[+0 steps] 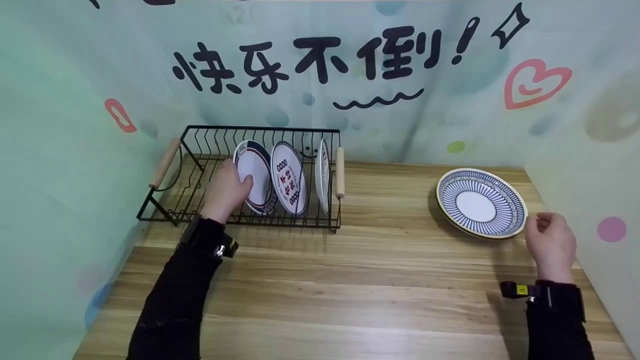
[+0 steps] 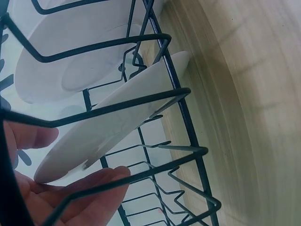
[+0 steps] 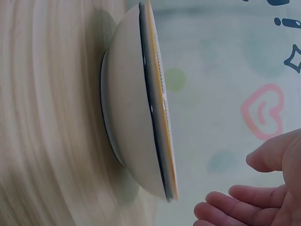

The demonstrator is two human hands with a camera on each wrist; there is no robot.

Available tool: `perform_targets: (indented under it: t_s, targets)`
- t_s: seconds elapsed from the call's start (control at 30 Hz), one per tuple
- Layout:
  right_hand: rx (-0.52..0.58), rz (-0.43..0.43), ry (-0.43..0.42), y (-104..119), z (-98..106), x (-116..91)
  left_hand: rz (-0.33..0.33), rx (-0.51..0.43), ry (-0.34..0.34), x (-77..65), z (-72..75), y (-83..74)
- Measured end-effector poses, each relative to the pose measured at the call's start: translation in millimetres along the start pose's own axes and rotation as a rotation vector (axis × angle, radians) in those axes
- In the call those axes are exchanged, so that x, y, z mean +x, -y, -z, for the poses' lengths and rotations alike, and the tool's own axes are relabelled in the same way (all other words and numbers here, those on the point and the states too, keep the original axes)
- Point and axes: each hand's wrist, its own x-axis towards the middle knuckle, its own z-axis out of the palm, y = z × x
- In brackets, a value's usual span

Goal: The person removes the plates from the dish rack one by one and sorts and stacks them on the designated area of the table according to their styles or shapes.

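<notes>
Your left hand point(image 1: 227, 192) is inside the black wire dish rack with wooden handles point(image 1: 200, 150), fingers curled round the rim of the white plate with a dark blue and red border point(image 1: 255, 177), which stands upright in the rack's slots. From your head you see only the back of that hand; the left wrist camera looks through the wires from below and shows your fingertips point(image 2: 101, 181) under the plate's lower edge and your thumb on its other side, so it looks like a pinch, though the wires hide part of it. Right of that plate in the rack stand a white plate with red lettering point(image 1: 289, 178) and, nearest the rack's right handle, a white plate seen edge-on point(image 1: 324, 175).

Well to the right of the rack, a round plate with blue radial stripes point(image 1: 481, 202) lies on the light wooden tabletop point(image 1: 350, 280). Your right hand point(image 1: 550, 242) hovers just beside its near rim, fingers loosely curled, holding nothing. The right wrist view shows a gap between your fingertips point(image 3: 244, 195) and the rim, and that this plate sits on another of the same shape.
</notes>
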Motion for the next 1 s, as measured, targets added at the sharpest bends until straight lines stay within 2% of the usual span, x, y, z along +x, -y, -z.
perform_targets:
  t_s: [0.17, 0.33, 0.47, 0.6, 0.8, 1.0]
  targets:
    - [0.016, 0.024, -0.004, 5, -4, 0, 0.006, 0.019, -0.020, 1.0, 0.0, 0.2]
    - [0.017, 0.137, 0.010, 6, -9, -3, 0.022, 0.077, -0.051, 0.8, -0.2, 1.8]
    - [0.015, 0.209, 0.014, 7, -12, -5, 0.032, 0.087, -0.049, 0.6, -0.4, 2.0]
    - [0.018, 0.237, 0.007, 10, -14, -8, 0.037, 0.090, -0.045, 1.2, -0.6, 2.0]
    - [0.042, 0.286, -0.017, 14, -18, -12, 0.009, 0.061, -0.036, 1.8, -0.6, 1.2]
    - [0.067, 0.357, 0.017, 18, -24, -15, 0.009, 0.047, -0.051, 1.1, -0.5, -2.5]
